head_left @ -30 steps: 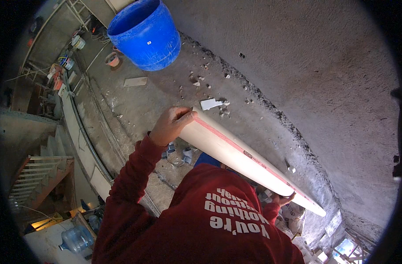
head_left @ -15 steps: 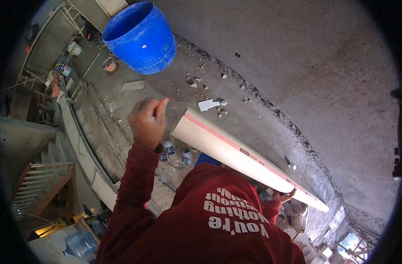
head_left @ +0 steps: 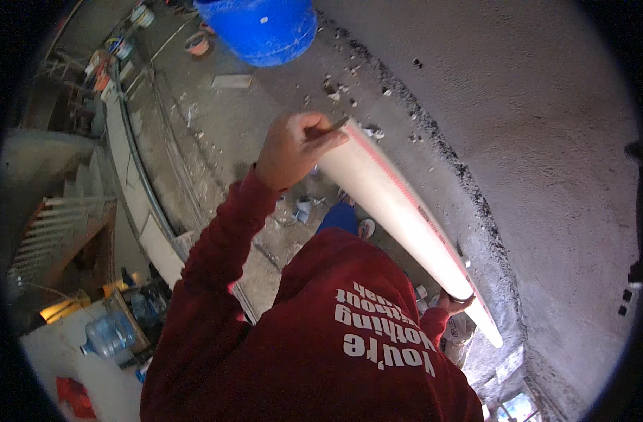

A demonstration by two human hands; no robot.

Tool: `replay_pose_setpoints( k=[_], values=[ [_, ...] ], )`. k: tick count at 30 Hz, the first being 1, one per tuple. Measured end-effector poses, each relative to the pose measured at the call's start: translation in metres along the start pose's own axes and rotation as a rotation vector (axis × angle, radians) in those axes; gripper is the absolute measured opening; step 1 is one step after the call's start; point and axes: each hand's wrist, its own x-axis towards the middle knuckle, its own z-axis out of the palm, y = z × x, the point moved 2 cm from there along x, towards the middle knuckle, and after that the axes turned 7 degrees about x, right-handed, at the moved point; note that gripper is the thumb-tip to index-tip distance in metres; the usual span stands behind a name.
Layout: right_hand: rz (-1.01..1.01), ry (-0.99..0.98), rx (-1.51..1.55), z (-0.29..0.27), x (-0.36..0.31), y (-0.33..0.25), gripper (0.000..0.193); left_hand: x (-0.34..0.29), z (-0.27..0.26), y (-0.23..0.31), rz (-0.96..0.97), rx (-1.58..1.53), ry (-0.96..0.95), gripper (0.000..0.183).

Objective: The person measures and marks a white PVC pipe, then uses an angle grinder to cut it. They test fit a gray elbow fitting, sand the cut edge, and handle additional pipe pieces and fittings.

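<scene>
One pale pipe [head_left: 386,198] slants away right of the left hand [head_left: 288,153], whose curled fingers meet its end, grip unclear; the right hand [head_left: 454,303] grips it farther along. Handling that end seems in hand, calling for steady support.

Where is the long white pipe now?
In the head view, the white pipe slants right of centre, from the left hand at its upper end down past the right hand, left of the wall.

On my feed, the top edge crops the tub [head_left: 265,35]; print [head_left: 434,226] on the pipe [head_left: 385,200] is blurred, and the pipe partly hides the right hand [head_left: 454,303].
</scene>
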Motion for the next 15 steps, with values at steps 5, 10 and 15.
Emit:
replay_pose_setpoints(
  k=[5, 10, 15],
  values=[
    [0.097, -0.032, -0.038, -0.009, 0.009, -0.006, 0.067, -0.002, -0.028, -0.009, -0.054, -0.071, 0.63, 0.026],
    [0.129, -0.029, -0.081, -0.012, 0.011, -0.012, 0.065, -0.026, -0.025, -0.006, -0.147, -0.247, 0.457, 0.025],
    [0.229, -0.045, -0.145, -0.021, 0.023, -0.019, 0.064, -0.056, 0.046, 0.008, -0.124, 0.292, 0.227, 0.029]
  ],
)
